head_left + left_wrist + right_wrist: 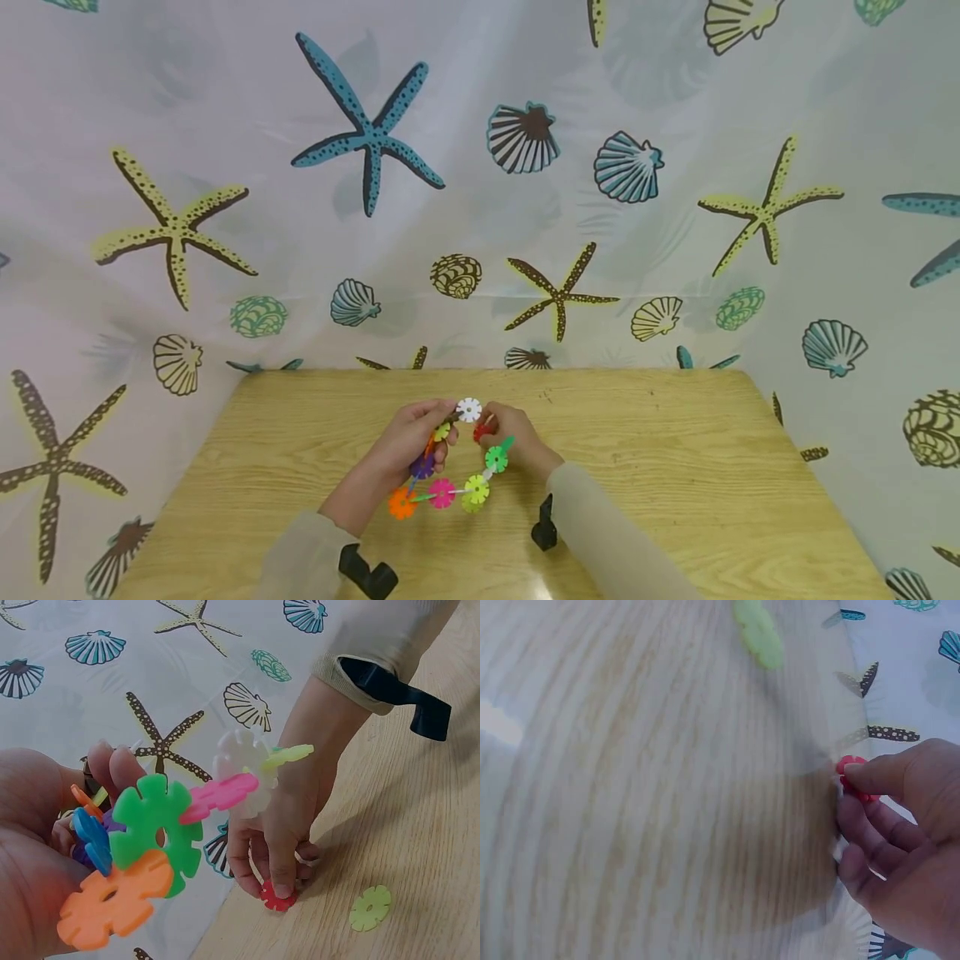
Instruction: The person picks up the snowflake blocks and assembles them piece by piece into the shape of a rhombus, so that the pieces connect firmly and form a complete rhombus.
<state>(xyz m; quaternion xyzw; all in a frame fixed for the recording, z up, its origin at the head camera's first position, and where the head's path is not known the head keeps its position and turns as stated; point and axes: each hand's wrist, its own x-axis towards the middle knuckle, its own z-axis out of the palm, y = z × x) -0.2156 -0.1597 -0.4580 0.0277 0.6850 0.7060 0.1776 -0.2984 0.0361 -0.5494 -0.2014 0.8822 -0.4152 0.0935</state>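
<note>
My left hand (pixel 408 437) grips one end of a chain of slotted plastic discs, its fingers curled round the purple disc (pixel 423 465) and the ones beside it. A white disc (pixel 468 409) sticks out past the fingertips. From the palm the chain loops toward me through an orange disc (pixel 402 503), a pink disc (pixel 442 493) and a yellow disc (pixel 476 489) to a green disc (pixel 497 459), hanging over the table. My right hand (pixel 907 832) pinches a loose red disc (pixel 853 774) between thumb and fingers, close to the white disc in the head view.
One yellow-green disc (pixel 370 907) lies on the wooden table (pixel 660 467), below the chain. A patterned cloth (pixel 465 208) with starfish and shells hangs behind the table and at both sides. Black wrist mounts (pixel 367 575) sit on both sleeves.
</note>
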